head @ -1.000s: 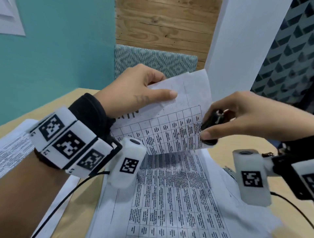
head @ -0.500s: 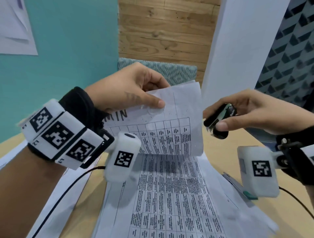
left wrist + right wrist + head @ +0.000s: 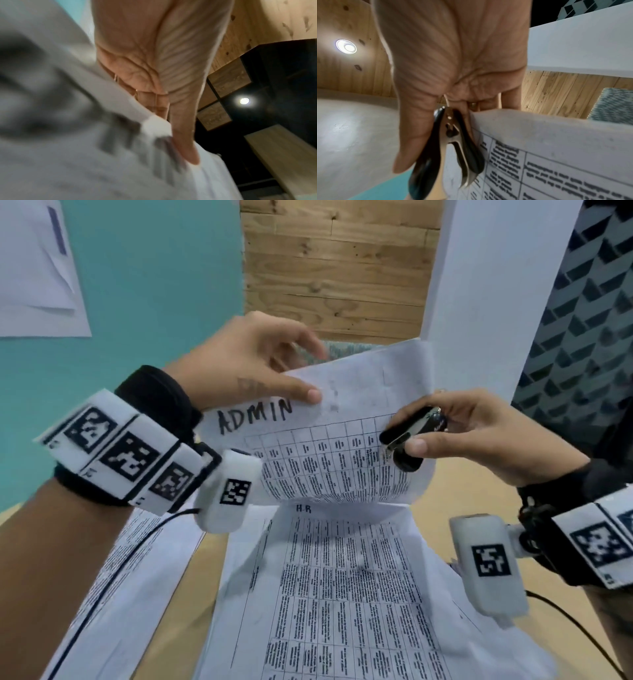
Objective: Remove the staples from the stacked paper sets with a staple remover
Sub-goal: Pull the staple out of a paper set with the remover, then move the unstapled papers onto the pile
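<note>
Paper set marked "ADMIN" (image 3: 342, 419) is the one in hand, lifted off the sheet headed "H.R" (image 3: 339, 583) on the wooden table (image 3: 438, 491) and curling upward from it. It looks light, thin and floppy, likely to tear if the staple is wrenched out, so the sensible grip is near its top edge, close beside the corner being worked, keeping that corner taut.

The left hand (image 3: 253, 364) does this: thumb flat on the front face just above the "ADMIN" lettering, fingers curled behind the sheet, pinching it upright. In the left wrist view the thumb presses on blurred paper.

The right hand (image 3: 486, 436) grips the black staple remover (image 3: 411, 436) at the set's right edge, thumb under one handle and fingers over the other. The right wrist view shows its metal claws (image 3: 467, 175) parted, straddling the paper's edge. No staple is visible.
</note>
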The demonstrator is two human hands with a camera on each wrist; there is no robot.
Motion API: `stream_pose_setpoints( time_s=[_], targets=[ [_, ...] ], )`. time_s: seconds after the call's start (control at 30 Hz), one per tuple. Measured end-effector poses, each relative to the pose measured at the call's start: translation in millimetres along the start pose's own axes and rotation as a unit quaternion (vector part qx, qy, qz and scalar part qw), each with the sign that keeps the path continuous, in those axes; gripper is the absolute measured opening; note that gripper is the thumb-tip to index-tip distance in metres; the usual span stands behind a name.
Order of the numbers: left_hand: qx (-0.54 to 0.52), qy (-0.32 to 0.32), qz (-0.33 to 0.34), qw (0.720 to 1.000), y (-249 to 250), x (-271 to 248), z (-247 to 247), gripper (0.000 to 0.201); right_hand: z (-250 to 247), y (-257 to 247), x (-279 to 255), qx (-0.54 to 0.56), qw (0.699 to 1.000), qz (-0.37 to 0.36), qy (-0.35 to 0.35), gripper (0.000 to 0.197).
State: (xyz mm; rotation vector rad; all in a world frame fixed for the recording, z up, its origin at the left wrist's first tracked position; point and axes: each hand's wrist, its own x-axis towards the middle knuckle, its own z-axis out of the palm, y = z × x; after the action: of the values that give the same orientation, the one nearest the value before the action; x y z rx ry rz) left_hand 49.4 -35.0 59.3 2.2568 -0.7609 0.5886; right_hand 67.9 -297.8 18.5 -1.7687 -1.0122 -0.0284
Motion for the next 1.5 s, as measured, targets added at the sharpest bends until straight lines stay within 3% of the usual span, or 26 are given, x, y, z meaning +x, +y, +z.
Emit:
stream_pose_setpoints(
  time_s=[0.13, 0.23, 0.3, 0.5, 0.57, 0.63, 0.77, 0.83, 0.9, 0.97, 1.03, 1.07, 1.13, 1.17, 1.2, 1.23, 1.3, 1.33, 1.43, 1.5],
  targets=[
    [-0.107, 0.084, -0.089, 0.987, -46, -25, -31, 0.080, -3, -1, 0, 0.007, 0.999, -0.021, 0.024, 0.059],
    [-0.195, 0.041, -0.165, 0.966, -79, -43, -17, 0.089, -2, -2, 1, 0.005, 0.997, -0.036, 0.063, 0.059],
    [-0.239, 0.027, -0.172, 0.955, -89, -47, 4, 0.079, 2, -2, 3, 0.007, 0.996, -0.048, 0.079, 0.058],
    [-0.311, 0.133, -0.098, 0.936, -73, -25, 27, 0.052, 3, -4, 5, 0.009, 0.985, -0.078, 0.150, 0.055],
    [-0.317, 0.154, -0.076, 0.933, -67, -17, 11, 0.034, -1, -6, 5, 0.031, 0.978, -0.088, 0.189, 0.044],
    [-0.308, 0.171, -0.049, 0.935, -61, -11, -15, 0.036, -3, -10, 3, 0.043, 0.974, -0.073, 0.212, 0.039],
    [-0.253, 0.218, -0.034, 0.942, -51, -12, -79, 0.026, -2, -9, 3, 0.046, 0.977, 0.001, 0.210, 0.052],
    [-0.201, 0.237, -0.061, 0.949, -49, -19, -112, 0.019, 0, -5, 5, 0.063, 0.977, 0.037, 0.199, 0.057],
    [-0.149, 0.253, -0.146, 0.945, -54, -26, -140, 0.009, 2, 0, 7, 0.073, 0.976, 0.064, 0.197, 0.052],
    [-0.108, 0.215, -0.299, 0.924, -68, -34, -158, 0.030, 3, 4, 7, 0.071, 0.975, 0.075, 0.196, 0.048],
    [-0.090, 0.120, -0.436, 0.888, -88, -51, -162, 0.043, 3, 7, 7, 0.064, 0.978, 0.074, 0.187, 0.054],
    [-0.077, 0.074, -0.476, 0.873, -101, -63, -160, 0.052, 4, 8, 7, 0.062, 0.979, 0.076, 0.181, 0.062],
    [-0.052, -0.007, -0.528, 0.848, -133, -88, -159, 0.092, 6, 9, 7, 0.072, 0.979, 0.089, 0.169, 0.079],
    [-0.053, -0.037, -0.544, 0.836, -148, -98, -155, 0.109, 7, 9, 7, 0.075, 0.979, 0.098, 0.162, 0.081],
    [-0.059, -0.049, -0.556, 0.828, -161, -107, -150, 0.112, 8, 9, 8, 0.080, 0.980, 0.104, 0.152, 0.077],
    [-0.064, -0.052, -0.568, 0.819, -176, -116, -144, 0.101, 9, 9, 8, 0.090, 0.979, 0.111, 0.144, 0.065],
    [-0.072, -0.030, -0.585, 0.807, -196, -130, -122, 0.052, 12, 6, 9, 0.115, 0.975, 0.128, 0.137, 0.044],
    [-0.043, -0.017, -0.590, 0.806, -208, -138, -112, 0.036, 13, 7, 10, 0.123, 0.974, 0.134, 0.132, 0.041],
    [0.079, -0.052, -0.601, 0.794, -249, -154, -91, 0.055, 17, 10, 10, 0.123, 0.975, 0.148, 0.113, 0.060],
    [0.135, -0.095, -0.599, 0.783, -257, -155, -82, 0.050, 17, 14, 10, 0.108, 0.976, 0.161, 0.102, 0.070]
  ],
)
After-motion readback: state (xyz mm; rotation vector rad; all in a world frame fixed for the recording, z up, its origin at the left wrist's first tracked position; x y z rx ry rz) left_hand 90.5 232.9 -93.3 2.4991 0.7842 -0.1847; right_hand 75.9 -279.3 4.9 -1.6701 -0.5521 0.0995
